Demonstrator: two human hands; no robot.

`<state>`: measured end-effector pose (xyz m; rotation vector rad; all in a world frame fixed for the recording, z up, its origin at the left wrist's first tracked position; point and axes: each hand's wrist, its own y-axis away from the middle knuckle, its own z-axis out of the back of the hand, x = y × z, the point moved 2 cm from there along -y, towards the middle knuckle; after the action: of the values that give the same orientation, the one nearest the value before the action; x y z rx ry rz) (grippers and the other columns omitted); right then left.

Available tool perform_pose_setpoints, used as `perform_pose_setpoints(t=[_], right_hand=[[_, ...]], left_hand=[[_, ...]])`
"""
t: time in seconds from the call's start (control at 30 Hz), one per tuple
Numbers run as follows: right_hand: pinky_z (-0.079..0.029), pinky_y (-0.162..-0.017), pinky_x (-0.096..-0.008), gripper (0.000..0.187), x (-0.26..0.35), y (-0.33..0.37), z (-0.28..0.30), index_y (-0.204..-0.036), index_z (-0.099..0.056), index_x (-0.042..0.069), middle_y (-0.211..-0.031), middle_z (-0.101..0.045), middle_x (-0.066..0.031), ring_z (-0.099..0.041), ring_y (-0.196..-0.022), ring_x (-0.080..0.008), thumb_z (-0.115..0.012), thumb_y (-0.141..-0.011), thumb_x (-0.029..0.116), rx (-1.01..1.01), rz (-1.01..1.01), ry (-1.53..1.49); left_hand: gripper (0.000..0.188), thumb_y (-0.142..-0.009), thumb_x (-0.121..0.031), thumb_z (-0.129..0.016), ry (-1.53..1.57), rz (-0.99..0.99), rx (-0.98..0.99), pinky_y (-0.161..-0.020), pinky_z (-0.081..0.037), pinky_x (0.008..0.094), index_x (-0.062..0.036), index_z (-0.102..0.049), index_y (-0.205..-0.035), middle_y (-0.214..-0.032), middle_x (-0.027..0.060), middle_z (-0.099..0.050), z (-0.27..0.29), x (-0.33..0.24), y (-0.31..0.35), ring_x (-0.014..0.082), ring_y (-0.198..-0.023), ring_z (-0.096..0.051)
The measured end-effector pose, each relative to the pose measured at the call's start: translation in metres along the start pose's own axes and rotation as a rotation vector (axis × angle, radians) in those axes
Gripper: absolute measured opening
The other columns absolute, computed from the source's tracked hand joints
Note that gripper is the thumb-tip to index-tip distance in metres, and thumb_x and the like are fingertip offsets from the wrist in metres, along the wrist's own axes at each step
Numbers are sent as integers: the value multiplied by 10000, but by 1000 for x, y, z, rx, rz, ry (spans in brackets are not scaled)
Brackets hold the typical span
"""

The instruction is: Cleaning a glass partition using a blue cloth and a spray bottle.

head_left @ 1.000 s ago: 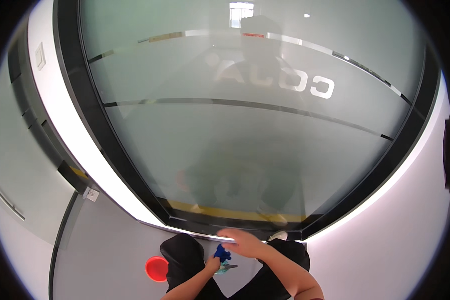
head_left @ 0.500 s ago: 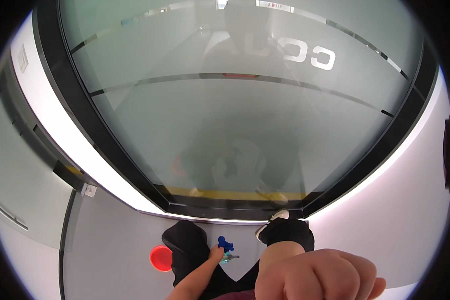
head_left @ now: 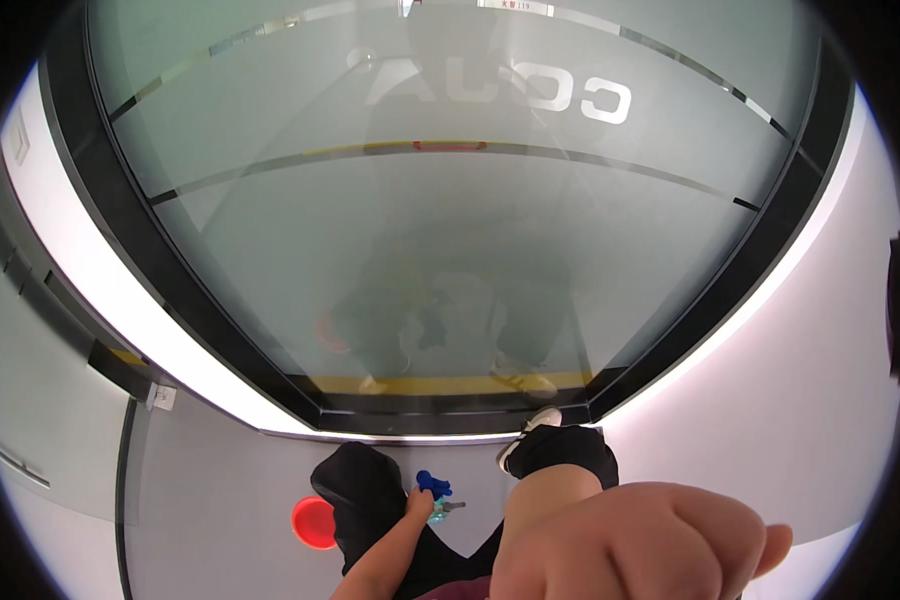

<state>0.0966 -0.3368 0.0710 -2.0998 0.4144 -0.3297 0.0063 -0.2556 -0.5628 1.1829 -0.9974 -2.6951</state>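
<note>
View: head camera, looking down past both hands to the floor (head_left: 220, 490) and a large glass panel.
Left hand (head_left: 420, 503): closed around the blue thing, low between the black trouser legs (head_left: 358, 490).
Blue thing (head_left: 433, 485): gripped at the fingers of the left hand, sticking out above them in view; soft-looking and lobed, too small to tell its kind.
Teal thing (head_left: 438, 514): just beside the left hand, to its right and below the blue thing; whether the hand touches it I cannot tell.
Grey piece (head_left: 454, 506): short and handle-like, to the right of the left hand, at the teal thing.
Red tub (head_left: 313, 523): round, on the floor to the left of the left hand, beyond the left trouser leg, which partly covers it.
Right hand (head_left: 650, 545): large and near the camera, fingers curled, back toward the lens; the palm is hidden, so I cannot tell whether it holds anything.
Light-coloured shoe (head_left: 544, 418): above and left of the right hand in view, by the right trouser leg.
Maroon cloth (head_left: 458, 591): at the lower edge, left of the right hand.
Glass panel (head_left: 580, 250): frosted, with clear bands, beyond both hands, faintly reflecting the scene.
Black frame (head_left: 450, 424): around the glass, its lower bar above the left hand in view.
</note>
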Motion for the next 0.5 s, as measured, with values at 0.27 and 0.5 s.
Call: perform_pose_setpoints(t=[0.27, 0.5], right_hand=[[-435, -322, -277, 326, -2, 18, -24, -522, -289, 107, -489, -292, -16, -353, -393, -124, -428, -784, -28, -429, 278, 433], [-508, -404, -303, 381, 2, 16, -12, -531, -317, 108, -511, -336, -20, -370, -408, -125, -453, -886, 82, -215, 631, 536]], left_hand=[[396, -861, -285, -388, -52, 12, -11, -863, -429, 431, -4, -594, -1048, -1006, 240, -617, 14, -4, 10, 404, -986, -567], [400, -870, -306, -392, -63, -16, 15, -848, -435, 413, -12, -609, -1031, -984, 232, -626, 10, -15, 11, 385, -977, -579]])
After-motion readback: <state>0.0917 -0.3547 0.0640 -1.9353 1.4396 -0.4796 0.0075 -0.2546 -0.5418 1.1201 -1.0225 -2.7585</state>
